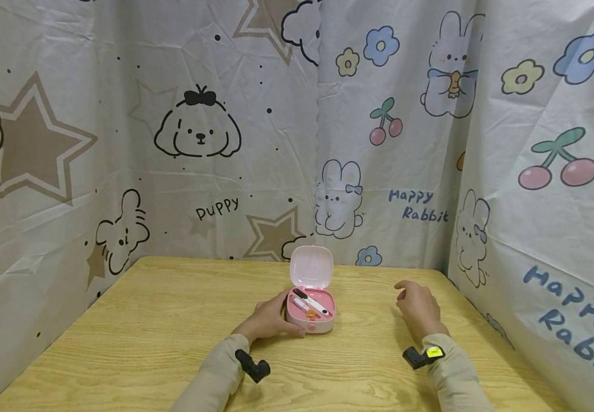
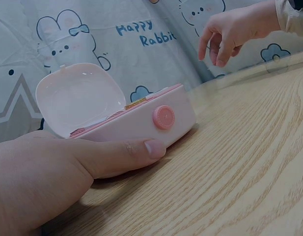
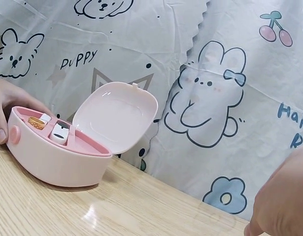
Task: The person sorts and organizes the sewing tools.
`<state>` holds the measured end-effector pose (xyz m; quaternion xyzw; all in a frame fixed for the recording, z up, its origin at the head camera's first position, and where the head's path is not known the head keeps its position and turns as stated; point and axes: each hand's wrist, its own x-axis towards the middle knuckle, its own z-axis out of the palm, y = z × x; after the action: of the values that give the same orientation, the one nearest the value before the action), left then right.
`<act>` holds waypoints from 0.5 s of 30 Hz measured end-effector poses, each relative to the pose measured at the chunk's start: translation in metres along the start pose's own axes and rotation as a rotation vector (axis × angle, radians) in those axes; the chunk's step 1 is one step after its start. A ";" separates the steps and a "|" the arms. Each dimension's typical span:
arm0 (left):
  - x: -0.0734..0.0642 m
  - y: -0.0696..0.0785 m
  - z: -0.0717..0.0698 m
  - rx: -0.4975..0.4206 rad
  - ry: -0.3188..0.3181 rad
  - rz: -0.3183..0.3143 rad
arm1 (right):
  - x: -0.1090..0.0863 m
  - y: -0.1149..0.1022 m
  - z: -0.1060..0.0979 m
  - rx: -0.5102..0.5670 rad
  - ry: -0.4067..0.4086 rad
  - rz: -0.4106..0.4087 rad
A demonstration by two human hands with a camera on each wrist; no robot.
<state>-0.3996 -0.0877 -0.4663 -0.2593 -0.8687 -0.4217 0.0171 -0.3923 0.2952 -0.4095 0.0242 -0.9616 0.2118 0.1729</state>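
A small pale pink box [image 1: 324, 327] with a round pink button [image 2: 163, 117] stands on the wooden table, its lid [image 1: 311, 266] raised at the back. My left hand [image 1: 267, 319] grips the box's left side, the thumb lying along the front below the button. Inside, on a pink tray, lie a white stick [image 1: 313, 303] with black parts and a slimmer, pale one [image 1: 300, 303] with an orange piece [image 3: 37, 122] by its end; their exact kinds are unclear. Off to the right, my right hand [image 1: 418, 309] hovers over the table with loosely bent fingers, holding nothing.
The light wooden table [image 1: 173, 309] reaches back to hanging cloth curtains [image 1: 199, 183] printed with puppies, rabbits and stars. Another curtain panel [image 1: 549, 229] hangs along the right edge. Each wrist wears a black camera [image 1: 252, 366].
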 end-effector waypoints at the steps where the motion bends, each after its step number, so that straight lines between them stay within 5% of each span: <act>1: 0.000 0.000 0.000 0.000 -0.001 0.001 | 0.000 -0.001 0.000 0.001 0.004 -0.004; 15: -0.001 0.001 0.000 -0.017 -0.011 0.047 | -0.001 -0.030 0.000 0.016 0.013 -0.064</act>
<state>-0.3985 -0.0877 -0.4657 -0.2823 -0.8588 -0.4271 0.0199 -0.3882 0.2680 -0.3979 0.0549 -0.9575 0.2138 0.1855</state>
